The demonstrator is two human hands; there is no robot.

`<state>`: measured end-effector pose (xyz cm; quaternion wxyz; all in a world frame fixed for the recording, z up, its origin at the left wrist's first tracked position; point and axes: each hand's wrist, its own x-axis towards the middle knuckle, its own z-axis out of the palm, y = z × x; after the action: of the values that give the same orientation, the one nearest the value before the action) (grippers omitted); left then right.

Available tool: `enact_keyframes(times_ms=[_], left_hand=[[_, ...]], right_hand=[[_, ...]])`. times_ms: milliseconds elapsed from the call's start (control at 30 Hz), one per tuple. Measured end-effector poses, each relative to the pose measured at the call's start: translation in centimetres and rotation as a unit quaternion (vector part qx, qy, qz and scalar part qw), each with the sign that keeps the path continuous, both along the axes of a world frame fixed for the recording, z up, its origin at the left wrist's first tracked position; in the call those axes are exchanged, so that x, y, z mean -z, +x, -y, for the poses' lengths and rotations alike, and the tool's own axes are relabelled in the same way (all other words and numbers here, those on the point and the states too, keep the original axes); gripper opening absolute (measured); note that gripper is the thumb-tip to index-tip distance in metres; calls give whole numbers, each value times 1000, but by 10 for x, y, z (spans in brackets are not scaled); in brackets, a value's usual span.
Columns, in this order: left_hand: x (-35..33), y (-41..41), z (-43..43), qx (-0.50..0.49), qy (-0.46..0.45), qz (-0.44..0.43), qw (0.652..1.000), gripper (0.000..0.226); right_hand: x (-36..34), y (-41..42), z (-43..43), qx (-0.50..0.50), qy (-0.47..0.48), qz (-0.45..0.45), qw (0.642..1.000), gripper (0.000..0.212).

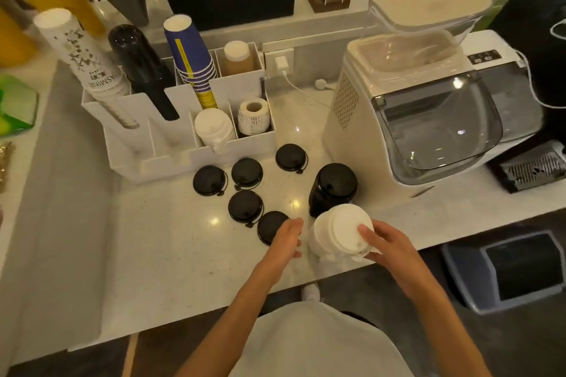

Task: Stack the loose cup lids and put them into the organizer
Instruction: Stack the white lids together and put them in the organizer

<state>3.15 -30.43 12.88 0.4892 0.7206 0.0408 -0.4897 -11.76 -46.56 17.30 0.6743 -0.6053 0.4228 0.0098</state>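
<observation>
Several loose black lids (246, 173) lie flat on the white counter in front of the white organizer (171, 159). A stack of black lids (332, 188) stands to their right. Nearer the counter's front edge stands a stack of white lids (335, 231). My right hand (387, 243) grips that white stack from its right side, fingers on its top lid. My left hand (286, 239) rests just left of the white stack, fingers apart, lying over the edge of the nearest loose black lid (269, 229). Another white lid stack (213, 128) sits inside an organizer compartment.
The organizer also holds paper cup stacks (92, 64), a black lid column (144, 70), a label roll (253, 116) and a bottle (237, 58). A white ice machine (428, 107) stands to the right. A bin (514, 269) sits on the floor beyond the counter edge.
</observation>
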Motion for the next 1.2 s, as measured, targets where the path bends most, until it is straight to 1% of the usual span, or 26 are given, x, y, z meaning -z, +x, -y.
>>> enact_keyframes(times_ms=[100, 200, 300, 333, 400, 467, 533, 633, 833, 933, 1067, 1200], left_hand=[[7, -15, 6, -21, -8, -64, 998, 51], [6, -27, 19, -43, -38, -95, 994, 45], [10, -32, 26, -82, -41, -102, 991, 40], [11, -33, 26, -93, -39, -104, 989, 43], [12, -35, 24, -100, -36, -111, 988, 58], [10, -37, 24, -104, -42, -122, 986, 65], [8, -39, 25, -107, -48, -127, 985, 66], [10, -41, 27, -120, -63, -121, 983, 65], [14, -45, 31, -150, -79, -144, 975, 52], [17, -47, 32, -156, -82, -154, 972, 58], [13, -48, 35, -155, -89, -153, 972, 53], [15, -49, 36, -153, -83, -144, 974, 54]], right_hand=[[9, 5, -1, 9, 9, -7, 1000, 58], [15, 11, -9, 16, -24, -21, 999, 45], [23, 14, -16, 22, -86, -34, 995, 41], [25, 15, -17, 18, -112, -43, 993, 42], [29, 16, -19, 5, -162, -60, 985, 41], [33, 17, -20, -5, -189, -69, 979, 46], [35, 18, -22, -14, -203, -71, 977, 50], [36, 18, -22, -31, -222, -84, 971, 49], [37, 21, -23, -69, -284, -140, 946, 61], [32, 22, -24, -92, -313, -141, 935, 59], [27, 22, -26, -113, -328, -145, 927, 59], [26, 23, -21, -126, -334, -156, 921, 59]])
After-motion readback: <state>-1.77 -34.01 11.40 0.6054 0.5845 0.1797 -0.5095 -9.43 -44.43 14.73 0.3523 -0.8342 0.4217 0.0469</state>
